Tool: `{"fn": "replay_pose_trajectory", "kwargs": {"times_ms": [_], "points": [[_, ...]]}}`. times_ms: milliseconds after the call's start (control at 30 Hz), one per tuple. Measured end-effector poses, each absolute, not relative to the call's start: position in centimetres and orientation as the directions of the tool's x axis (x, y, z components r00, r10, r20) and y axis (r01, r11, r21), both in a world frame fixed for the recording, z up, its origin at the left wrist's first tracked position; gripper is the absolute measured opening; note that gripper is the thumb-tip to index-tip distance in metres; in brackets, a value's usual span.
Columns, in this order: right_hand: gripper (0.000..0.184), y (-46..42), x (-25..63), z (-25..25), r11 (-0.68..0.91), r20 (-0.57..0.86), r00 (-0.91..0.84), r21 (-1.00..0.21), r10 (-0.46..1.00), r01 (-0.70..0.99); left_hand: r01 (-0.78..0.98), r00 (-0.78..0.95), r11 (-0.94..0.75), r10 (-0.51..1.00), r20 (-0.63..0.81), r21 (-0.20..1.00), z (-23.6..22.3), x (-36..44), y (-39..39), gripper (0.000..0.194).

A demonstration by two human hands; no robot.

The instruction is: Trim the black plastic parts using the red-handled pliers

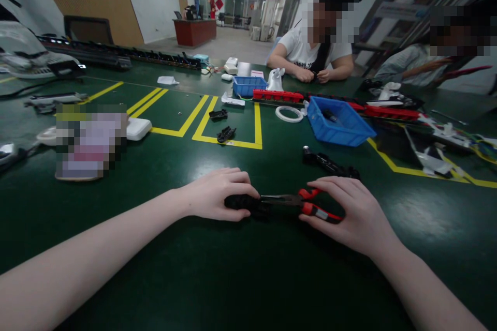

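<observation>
On the dark green table, my left hand (221, 194) is closed around a black plastic part (243, 201); much of it is hidden by the fingers. My right hand (345, 207) grips the red-and-black handles of long-nose pliers (308, 201). The pliers point left, and their narrow metal jaws meet the right end of the black part; whether they pinch it I cannot tell. Just beyond the right hand lies a longer black part (330, 163) with a shiny round end. Two small black pieces, one a black clip-like piece (226, 134), rest farther back near yellow tape.
A blue bin (337, 121) stands at the back right, beside a white tape roll (289, 114). Another blue bin (249, 86) is farther off. A phone-like slab (91, 147) and a white case (139, 129) lie at left. Two people sit across the table.
</observation>
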State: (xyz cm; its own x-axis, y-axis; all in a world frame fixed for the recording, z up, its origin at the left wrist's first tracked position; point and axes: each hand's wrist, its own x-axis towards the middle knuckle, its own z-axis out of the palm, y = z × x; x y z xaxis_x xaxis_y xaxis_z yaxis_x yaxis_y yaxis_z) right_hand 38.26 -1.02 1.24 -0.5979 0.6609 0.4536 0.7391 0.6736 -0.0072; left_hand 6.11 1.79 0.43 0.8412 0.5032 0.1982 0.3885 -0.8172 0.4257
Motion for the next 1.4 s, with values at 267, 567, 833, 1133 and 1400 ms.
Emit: {"fn": "replay_pose_trajectory", "kwargs": {"times_ms": [267, 567, 833, 1133, 1400], "points": [[0.044, -1.4, 37.4, 1.5, 0.671, 0.468, -0.600, 0.020, 0.649, 0.741, 0.391, 0.836, -0.809, 0.512, 0.198, 0.439, 0.3, 6.2, 1.9, 0.031], [0.041, -1.6, 36.9, 1.7, 0.664, 0.461, -0.597, 0.022, 0.657, 0.748, 0.396, 0.825, -0.800, 0.526, 0.207, 0.451, 0.4, 6.2, 1.8, 0.031], [0.043, -1.3, 37.6, 1.7, 0.672, 0.456, -0.620, 0.062, 0.639, 0.738, 0.400, 0.827, -0.806, 0.523, 0.209, 0.436, 0.4, 6.2, 1.8, 0.032], [0.042, -1.1, 37.7, 1.6, 0.670, 0.449, -0.611, 0.035, 0.652, 0.741, 0.395, 0.852, -0.843, 0.484, 0.197, 0.364, 0.3, 6.2, 1.8, 0.039], [0.040, -1.3, 37.0, 1.4, 0.661, 0.449, -0.590, -0.002, 0.672, 0.751, 0.408, 0.835, -0.824, 0.511, 0.205, 0.393, 0.3, 6.3, 1.7, 0.036]]}}
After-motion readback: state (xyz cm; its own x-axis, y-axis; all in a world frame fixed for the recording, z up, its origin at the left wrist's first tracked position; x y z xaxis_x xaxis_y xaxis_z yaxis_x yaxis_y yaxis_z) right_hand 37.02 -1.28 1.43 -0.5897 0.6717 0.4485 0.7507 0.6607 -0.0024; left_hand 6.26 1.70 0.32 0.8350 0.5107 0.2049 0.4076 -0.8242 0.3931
